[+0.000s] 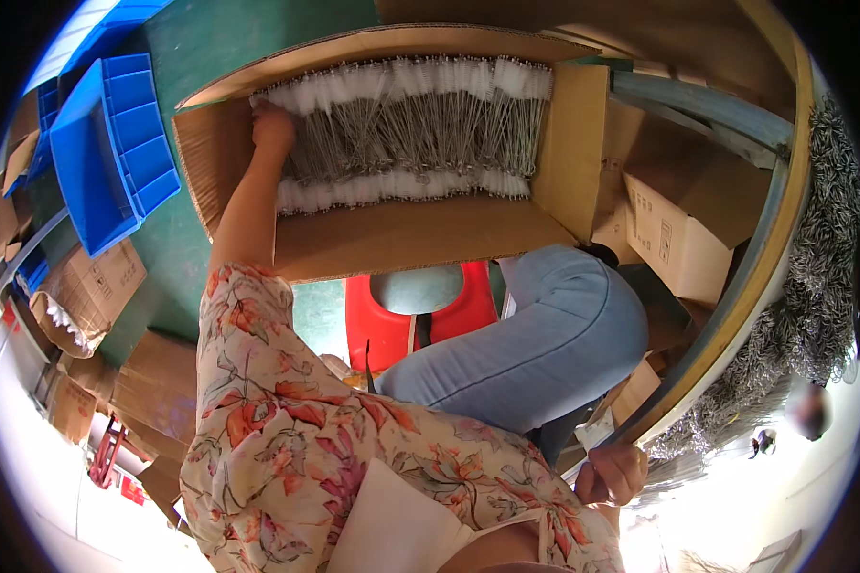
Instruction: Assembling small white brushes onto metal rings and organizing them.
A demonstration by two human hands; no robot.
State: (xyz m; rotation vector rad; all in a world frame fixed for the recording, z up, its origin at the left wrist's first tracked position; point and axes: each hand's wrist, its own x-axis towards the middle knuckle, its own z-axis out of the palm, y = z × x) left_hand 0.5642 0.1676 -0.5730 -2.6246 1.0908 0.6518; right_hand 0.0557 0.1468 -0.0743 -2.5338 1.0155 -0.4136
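A cardboard box (420, 234) with raised flaps holds rows of thin wire brushes (401, 129), their looped wire stems packed side by side between bands of white bristles. My left hand (273, 129) reaches into its far left corner, against the left end of the rows. The fingers there are curled and partly hidden, so what they grip cannot be made out. Low on the right, my right hand (613, 475) is closed with curled fingers, beside the wooden edge of the workbench (683, 392). Whatever lies inside that hand is hidden.
A red plastic stool (368, 329) stands below the box, by my bent knee. Blue plastic bins (115, 153) and an opened carton (91, 291) are on the left. More cartons (674, 234) sit under the bench, and heaped metal wire pieces (784, 315) cover its top.
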